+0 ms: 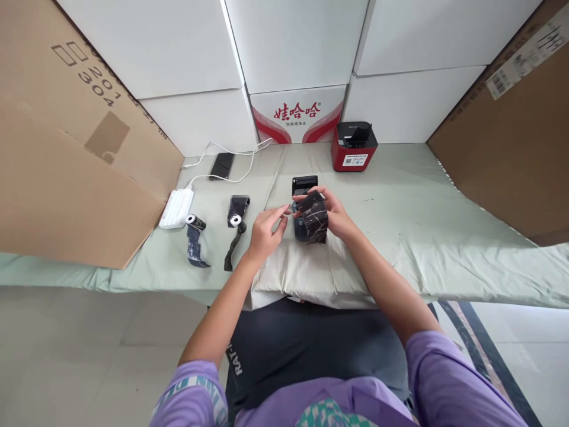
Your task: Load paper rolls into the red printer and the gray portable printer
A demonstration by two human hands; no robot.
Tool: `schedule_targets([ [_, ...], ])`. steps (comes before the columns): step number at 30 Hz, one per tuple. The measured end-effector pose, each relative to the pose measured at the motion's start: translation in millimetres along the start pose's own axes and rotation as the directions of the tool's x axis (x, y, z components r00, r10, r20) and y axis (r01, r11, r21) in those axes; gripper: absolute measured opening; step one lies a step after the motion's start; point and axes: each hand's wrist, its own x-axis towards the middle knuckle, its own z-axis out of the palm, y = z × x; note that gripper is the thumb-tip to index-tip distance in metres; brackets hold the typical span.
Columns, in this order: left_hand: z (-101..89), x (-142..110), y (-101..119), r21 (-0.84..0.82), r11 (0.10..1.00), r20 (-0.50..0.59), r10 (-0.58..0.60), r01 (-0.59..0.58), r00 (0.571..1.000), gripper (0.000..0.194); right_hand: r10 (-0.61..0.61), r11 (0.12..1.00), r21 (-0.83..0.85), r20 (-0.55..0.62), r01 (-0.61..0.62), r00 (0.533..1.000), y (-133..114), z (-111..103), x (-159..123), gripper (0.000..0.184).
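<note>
Seemingly partway: the small machine [300, 230] on the counter [400, 196] looks opened, while a creased dark strip [315, 218] remains outside, over it, gripped in the right hand's [334, 217] fingers. The left hand [268, 230], fingers loosely parted, seems empty. Two rolls [197, 223] lie leftward.

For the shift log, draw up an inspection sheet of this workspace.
Surface: pale green cloth, wrinkled near the front edge.
Job's things: dark printed strip, partly hiding a dark device.
Clutter: two rolls with dark tails, dark piece, dark phone-like slab, white block, red-and-black machine.
Hands: right hand holds the strip; left hand beside the device, holding nothing visible.
Cables: white cable looping around the slab, reaching the white block.
Surroundings: white boxes behind, brown cartons at both sides.
</note>
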Motion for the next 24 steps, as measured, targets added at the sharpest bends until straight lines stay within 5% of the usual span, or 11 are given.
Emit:
schedule_targets([
  [5, -4.2, 34.8, 12.1, 0.044, 0.977, 0.078, 0.203, -0.207, 0.976, 0.039, 0.025, 0.999, -0.024, -0.028, -0.026, 0.999, 4.1, -0.3, 0.5, 0.058],
  [9, 9.6, 48.9, 4.6, 0.095, 0.966, 0.037, 0.240, -0.242, 0.970, 0.030, -0.054, 0.996, -0.074, -0.059, 0.050, 0.997, 2.7, -2.3, 2.0, 0.058],
  [14, 32.1, 38.8, -3.3, 0.115, 0.985, -0.103, 0.140, -0.128, 0.985, 0.026, -0.115, 0.982, -0.163, -0.124, 0.095, 0.985, 7.2, -7.7, 4.9, 0.062],
  [17, 39.6, 31.7, 0.1, -0.028, 0.996, -0.144, 0.075, -0.080, 0.987, 0.026, -0.139, 0.972, -0.212, -0.169, 0.101, 0.976, 12.1, -8.6, 5.4, 0.061],
  [24, 42.4, 24.2, 2.9, -0.301, 0.944, -0.110, -0.172, 0.132, 0.979, 0.040, -0.161, 0.933, -0.344, -0.146, 0.103, 0.976, 19.3, -6.4, 5.2, 0.050],
])
